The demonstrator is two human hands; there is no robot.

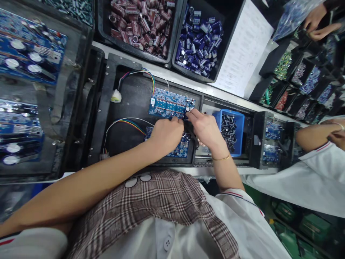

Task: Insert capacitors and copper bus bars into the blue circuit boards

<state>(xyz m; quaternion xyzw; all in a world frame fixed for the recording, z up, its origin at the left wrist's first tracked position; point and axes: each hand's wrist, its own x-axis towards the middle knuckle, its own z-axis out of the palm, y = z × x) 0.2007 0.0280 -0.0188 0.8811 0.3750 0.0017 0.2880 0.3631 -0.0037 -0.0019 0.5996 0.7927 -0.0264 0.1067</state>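
Two blue circuit boards lie in a black tray (129,108), with coloured wires running from their left ends. On the far circuit board (169,102) my left hand (168,135) rests at the near edge, its fingers curled and their tips hidden. It also covers part of the near circuit board (179,151). My right hand (203,127) reaches the right end of the far board, thumb and fingers pinched together beside a small round capacitor (188,109). Whatever is between the fingers of either hand is too small or hidden. A dark strap (193,135) passes below my right fingers.
A blue bin (241,135) of small black parts stands right of the tray. Behind are black bins of brown capacitors (140,25) and blue capacitors (199,43), and a paper sheet (242,46). Populated boards (29,46) stand left. Other people's hands and arms (309,138) appear at right.
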